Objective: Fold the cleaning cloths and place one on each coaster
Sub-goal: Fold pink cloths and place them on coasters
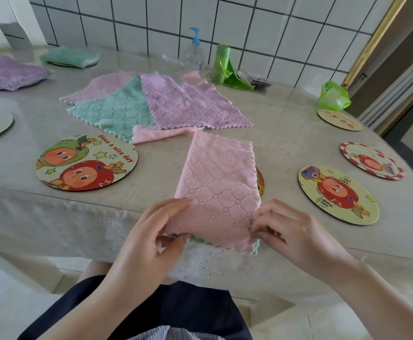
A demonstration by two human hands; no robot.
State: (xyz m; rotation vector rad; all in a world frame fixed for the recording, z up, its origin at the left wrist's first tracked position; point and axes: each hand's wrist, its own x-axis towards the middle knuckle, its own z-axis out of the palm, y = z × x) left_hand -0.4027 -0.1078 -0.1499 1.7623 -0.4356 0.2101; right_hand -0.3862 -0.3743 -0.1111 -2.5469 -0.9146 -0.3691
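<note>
Cloth [219, 190] lengthwise away from person, near corners pinched in both hands' fingers [176, 204].

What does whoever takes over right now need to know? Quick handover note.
Left hand and right hand each pinch the near edge of the pink cloth, folded once and lying over a mostly hidden coaster.
Done: green folded cloth and purple folded cloth sit on far-left coasters.
Left: finish this fold; unfolded cloth pile mid-table; "Have a nice day" coaster and several others bare.
</note>
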